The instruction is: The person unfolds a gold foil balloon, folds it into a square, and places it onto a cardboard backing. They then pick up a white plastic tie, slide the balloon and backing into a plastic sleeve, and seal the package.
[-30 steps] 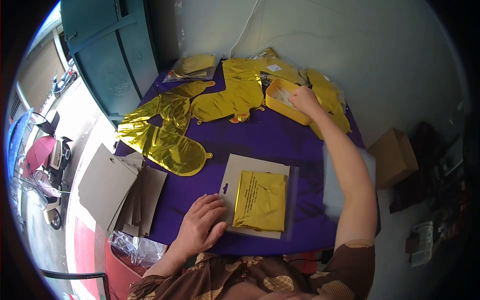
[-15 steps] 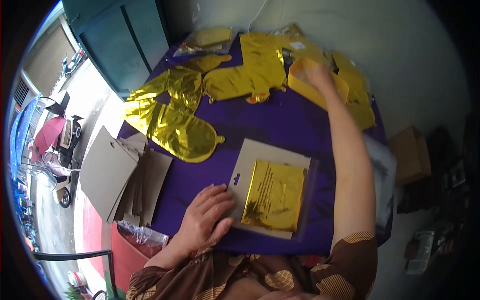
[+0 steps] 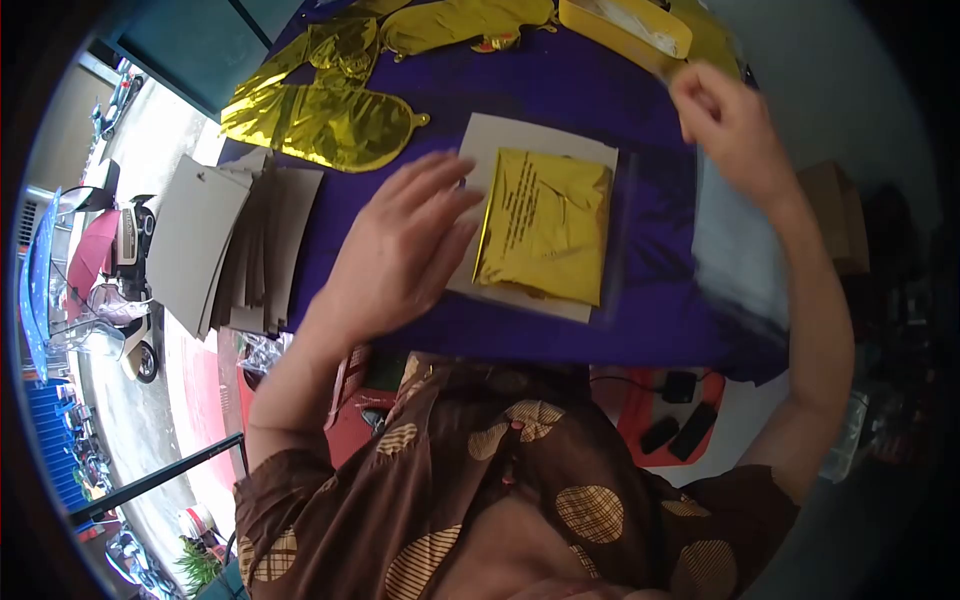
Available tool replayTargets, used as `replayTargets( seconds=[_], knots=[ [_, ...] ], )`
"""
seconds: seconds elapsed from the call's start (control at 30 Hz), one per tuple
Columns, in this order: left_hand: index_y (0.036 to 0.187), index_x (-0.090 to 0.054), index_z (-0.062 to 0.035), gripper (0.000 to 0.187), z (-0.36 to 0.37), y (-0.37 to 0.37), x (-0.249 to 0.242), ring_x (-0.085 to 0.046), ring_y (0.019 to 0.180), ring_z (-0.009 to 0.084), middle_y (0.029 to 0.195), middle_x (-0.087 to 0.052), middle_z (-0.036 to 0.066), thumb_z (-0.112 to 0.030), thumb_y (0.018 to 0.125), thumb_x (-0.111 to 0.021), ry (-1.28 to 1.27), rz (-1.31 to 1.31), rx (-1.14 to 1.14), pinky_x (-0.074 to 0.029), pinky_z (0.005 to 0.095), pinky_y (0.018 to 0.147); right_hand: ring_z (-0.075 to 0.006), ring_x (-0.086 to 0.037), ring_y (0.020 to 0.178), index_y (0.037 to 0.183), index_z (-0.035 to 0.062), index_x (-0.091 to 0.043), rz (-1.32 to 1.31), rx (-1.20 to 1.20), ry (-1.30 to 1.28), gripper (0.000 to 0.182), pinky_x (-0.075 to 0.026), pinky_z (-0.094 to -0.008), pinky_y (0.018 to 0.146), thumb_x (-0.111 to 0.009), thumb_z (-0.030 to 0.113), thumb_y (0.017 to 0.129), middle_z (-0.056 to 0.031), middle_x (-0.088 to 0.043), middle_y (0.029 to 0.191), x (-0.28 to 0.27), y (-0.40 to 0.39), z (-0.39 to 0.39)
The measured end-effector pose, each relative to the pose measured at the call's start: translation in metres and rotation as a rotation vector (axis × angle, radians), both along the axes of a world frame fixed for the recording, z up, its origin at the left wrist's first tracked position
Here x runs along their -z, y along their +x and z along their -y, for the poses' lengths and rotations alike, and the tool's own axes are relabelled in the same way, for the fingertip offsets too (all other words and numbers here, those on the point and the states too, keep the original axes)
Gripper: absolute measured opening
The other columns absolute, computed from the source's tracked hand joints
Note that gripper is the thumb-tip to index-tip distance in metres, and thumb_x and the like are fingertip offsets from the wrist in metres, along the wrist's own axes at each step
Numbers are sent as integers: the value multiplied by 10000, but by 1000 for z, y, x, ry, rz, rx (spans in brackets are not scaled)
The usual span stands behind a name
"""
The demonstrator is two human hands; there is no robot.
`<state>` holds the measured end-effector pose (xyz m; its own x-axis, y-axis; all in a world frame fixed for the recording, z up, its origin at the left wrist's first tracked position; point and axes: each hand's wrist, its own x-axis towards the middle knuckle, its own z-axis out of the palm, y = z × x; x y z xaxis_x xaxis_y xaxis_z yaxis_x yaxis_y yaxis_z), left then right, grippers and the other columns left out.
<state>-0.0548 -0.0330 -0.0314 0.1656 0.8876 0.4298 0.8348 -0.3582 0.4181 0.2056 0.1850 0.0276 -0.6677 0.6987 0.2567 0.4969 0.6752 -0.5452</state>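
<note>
A folded gold foil balloon (image 3: 548,228) with printed lines lies on a grey card (image 3: 487,140), in what looks like a clear bag. My left hand (image 3: 395,245) hovers over the card's left edge, fingers stretched out and holding nothing. To the upper right, my right hand (image 3: 728,125) is raised with its fingers curled in and pinched together. Whatever sits in that pinch, if anything, is too small and blurred to name. Just beyond this hand stands a yellow tray (image 3: 615,40) with whitish contents.
Flat gold foil balloons (image 3: 350,130) spread over the far side of the purple tablecloth (image 3: 440,335). A stack of grey cards (image 3: 205,240) is at the left. Clear plastic bags (image 3: 735,250) lie at the right edge, near a cardboard box (image 3: 835,220). Below is a red stool (image 3: 655,445).
My right hand has come out of the yellow tray, back towards me and to the right. My left hand has lifted off the card's edge. The view has tilted down.
</note>
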Motion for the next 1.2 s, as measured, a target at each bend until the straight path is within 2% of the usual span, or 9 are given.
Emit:
replayTargets(
  seconds=[0.07,0.3,0.37,0.47,0.57,0.67,1.0,1.1,1.2],
  knots=[
    [1185,-612,4,282,-19,7,-6,-498,1326,387,1359,-564,214,-55,910,-593,5,-80,42,-440,472,1063,-101,-539,562,890,24,-579,0,-83,11,19,-433,-293,528,-577,24,909,-66,-546,619,6,25,40],
    [1435,-482,-83,478,-91,17,36,-304,1463,349,1553,-397,105,-203,980,-562,15,-304,313,-335,461,1177,-283,-628,563,885,41,-613,132,-266,91,79,-466,-366,515,-682,29,850,-110,-607,637,37,83,129],
    [1486,-437,-114,515,-100,18,47,-261,1483,342,1581,-358,85,-275,1006,-529,6,-332,397,-298,455,1203,-285,-629,569,873,49,-604,162,-262,120,98,-473,-375,516,-697,41,845,-102,-609,636,49,88,142],
    [1513,-402,-141,541,-99,17,55,-227,1497,334,1594,-331,89,-372,1028,-466,-79,-288,488,-235,459,1229,-279,-633,574,870,51,-589,173,-258,142,114,-484,-379,520,-701,48,847,-95,-608,633,62,89,152],
    [1514,-404,-160,567,-95,19,62,-226,1497,336,1595,-330,90,-455,1029,-411,-90,-373,482,-178,469,1243,-276,-639,582,881,46,-582,191,-254,137,120,-491,-378,527,-699,49,851,-94,-616,641,68,89,154],
    [1517,-402,-174,580,-95,18,67,-229,1497,333,1594,-331,90,-474,1021,-415,-72,-366,488,-149,481,1247,-276,-643,589,886,42,-578,196,-253,126,123,-497,-377,532,-697,49,853,-94,-626,653,72,84,155],
    [1501,-425,-131,583,-93,16,66,-246,1491,339,1585,-341,124,-473,1030,-396,-43,-300,509,-166,484,1238,-292,-647,605,884,42,-572,196,-301,101,117,-498,-382,543,-682,30,848,-96,-630,659,79,76,153],
    [1495,-424,-86,606,-93,14,66,-255,1485,349,1573,-350,159,-479,1036,-376,-24,-225,505,-170,484,1235,-279,-629,583,889,27,-562,228,-204,7,99,-489,-369,546,-646,-7,848,-103,-637,685,75,83,148],
    [1496,-410,-56,640,-93,12,66,-262,1481,359,1560,-361,184,-498,1037,-352,-5,-169,481,-170,484,1234,-256,-595,564,893,3,-547,-8,-42,-93,77,-484,-355,555,-595,-41,853,-152,-676,794,74,81,157]
  ],
)
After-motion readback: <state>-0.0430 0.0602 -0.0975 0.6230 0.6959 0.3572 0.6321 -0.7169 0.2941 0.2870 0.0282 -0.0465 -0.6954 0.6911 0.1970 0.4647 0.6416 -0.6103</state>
